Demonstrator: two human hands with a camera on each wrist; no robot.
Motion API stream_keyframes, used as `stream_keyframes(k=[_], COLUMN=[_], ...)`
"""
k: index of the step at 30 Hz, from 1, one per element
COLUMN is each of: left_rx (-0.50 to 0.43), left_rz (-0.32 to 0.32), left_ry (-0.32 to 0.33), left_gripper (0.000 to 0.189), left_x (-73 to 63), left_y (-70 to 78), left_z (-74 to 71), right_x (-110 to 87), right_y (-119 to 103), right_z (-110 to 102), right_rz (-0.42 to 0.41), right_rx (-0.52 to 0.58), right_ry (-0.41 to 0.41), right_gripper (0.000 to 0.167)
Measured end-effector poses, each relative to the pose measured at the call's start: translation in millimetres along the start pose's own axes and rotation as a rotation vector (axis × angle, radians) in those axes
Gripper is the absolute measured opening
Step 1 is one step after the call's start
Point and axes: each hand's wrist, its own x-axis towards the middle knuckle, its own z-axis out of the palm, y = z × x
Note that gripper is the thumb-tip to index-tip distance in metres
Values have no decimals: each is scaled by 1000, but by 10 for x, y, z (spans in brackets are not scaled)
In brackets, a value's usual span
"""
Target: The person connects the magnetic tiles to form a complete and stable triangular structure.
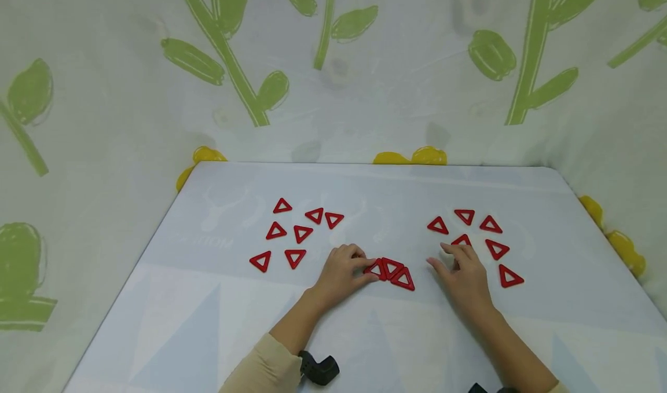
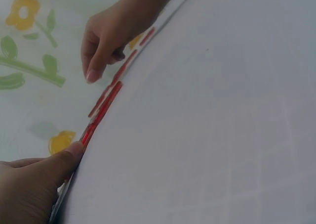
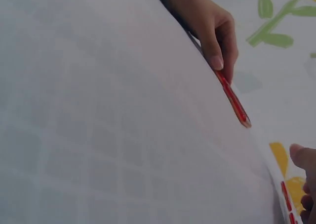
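Observation:
Three red open-centred triangles lie edge to edge in a short row at the middle of the table. My left hand [image 1: 340, 272] pinches the leftmost triangle [image 1: 384, 270] of that row between thumb and forefinger. Beside it are the middle triangle [image 1: 394, 261] and the right-hand triangle [image 1: 410, 278]. To the right of the row, my right hand [image 1: 466, 282] hovers with thumb and forefinger apart, holding nothing. Just beyond its fingertips is a partly covered triangle [image 1: 461, 240]. The left wrist view shows the row edge-on, as a thin red strip [image 2: 104, 108].
Several loose red triangles [image 1: 295, 250] are scattered on the left of the white table [image 1: 234, 335]. Several more triangles [image 1: 464, 210] lie around and beyond my right hand. A leaf-patterned cloth [image 1: 396, 92] rises behind the table's far edge.

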Motion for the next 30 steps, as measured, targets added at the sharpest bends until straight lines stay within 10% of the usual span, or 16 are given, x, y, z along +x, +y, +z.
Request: stream_keyframes(k=[16, 30], left_rx=[11, 2], left_rz=[11, 15], left_ry=[2, 4], left_gripper=[33, 32], left_x=[-7, -10], left_y=[-18, -11], left_z=[27, 6], right_x=[187, 249], right_y=[166, 220], right_z=[-156, -179], right_rz=[442, 418], right_rx=[-78, -68], right_ry=[-166, -220], right_gripper=[59, 57])
